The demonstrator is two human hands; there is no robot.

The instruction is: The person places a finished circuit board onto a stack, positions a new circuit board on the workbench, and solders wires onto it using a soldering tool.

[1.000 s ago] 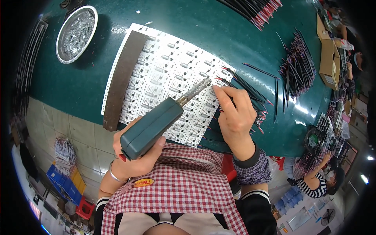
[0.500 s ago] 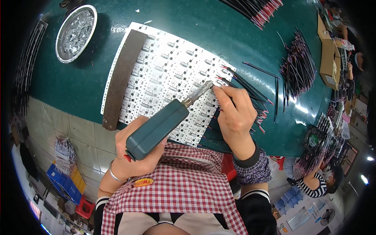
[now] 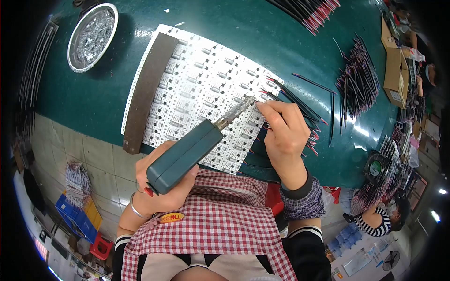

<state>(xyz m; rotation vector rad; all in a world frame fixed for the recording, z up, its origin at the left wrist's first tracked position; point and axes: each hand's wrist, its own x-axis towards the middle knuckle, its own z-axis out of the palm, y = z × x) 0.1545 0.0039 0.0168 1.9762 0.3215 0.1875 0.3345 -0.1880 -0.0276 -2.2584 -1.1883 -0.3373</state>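
One glossy green table bears circuit boards, tiled floor below

Lettered yellow badge on apron

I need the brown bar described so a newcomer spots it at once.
On the green table, find the large white circuit-board panel under the soldering iron. Along the panel's left side lies the brown bar, long and narrow, its near end jutting past the panel. Unlike the densely patterned panel, it is plain and dark.
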